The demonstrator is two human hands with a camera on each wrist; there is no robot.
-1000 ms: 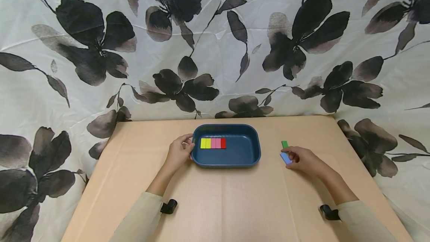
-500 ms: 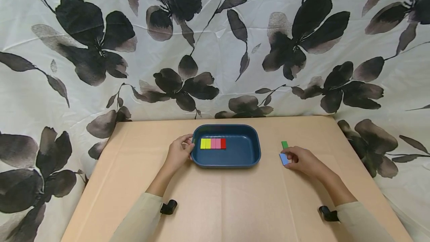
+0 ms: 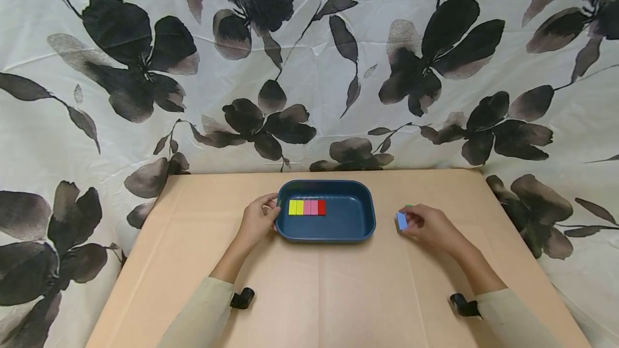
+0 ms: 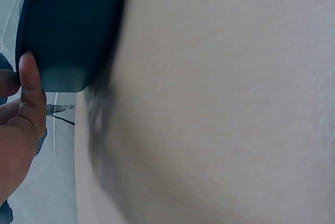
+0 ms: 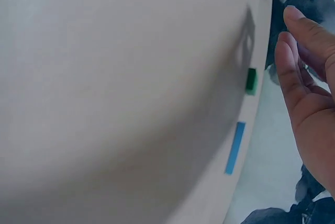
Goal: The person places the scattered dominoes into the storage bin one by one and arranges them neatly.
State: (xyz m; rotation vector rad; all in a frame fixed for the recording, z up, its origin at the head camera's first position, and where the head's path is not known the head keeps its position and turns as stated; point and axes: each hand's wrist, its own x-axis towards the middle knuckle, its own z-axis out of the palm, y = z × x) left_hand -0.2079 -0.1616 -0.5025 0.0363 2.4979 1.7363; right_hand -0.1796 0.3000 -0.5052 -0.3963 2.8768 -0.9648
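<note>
A dark blue tray (image 3: 360, 230) stands at the middle of the tan table. A row of yellow, pink and red blocks (image 3: 307, 207) lies in its left half. My left hand (image 3: 272, 206) grips the tray's left rim; in the left wrist view the thumb (image 4: 30, 85) lies against the tray's outer wall (image 4: 68, 25). Right of the tray, my right hand (image 3: 406, 220) pinches a light blue block (image 3: 401, 220) at its fingertips. A green block (image 3: 409, 206) peeks out behind those fingers. In the right wrist view the green block (image 5: 252, 81) and the blue block (image 5: 235, 147) show left of the fingers (image 5: 298, 72).
A floral black-and-white cloth (image 3: 309, 69) hangs behind the table and drapes down both sides. The table (image 3: 329, 294) ends at the cloth at the back. Black wrist-worn cameras (image 3: 242, 298) sit on both sleeves.
My right hand has moved a little left and away from me, toward the tray, taking the blue block along and covering most of the green block. The left hand has stayed on the tray.
</note>
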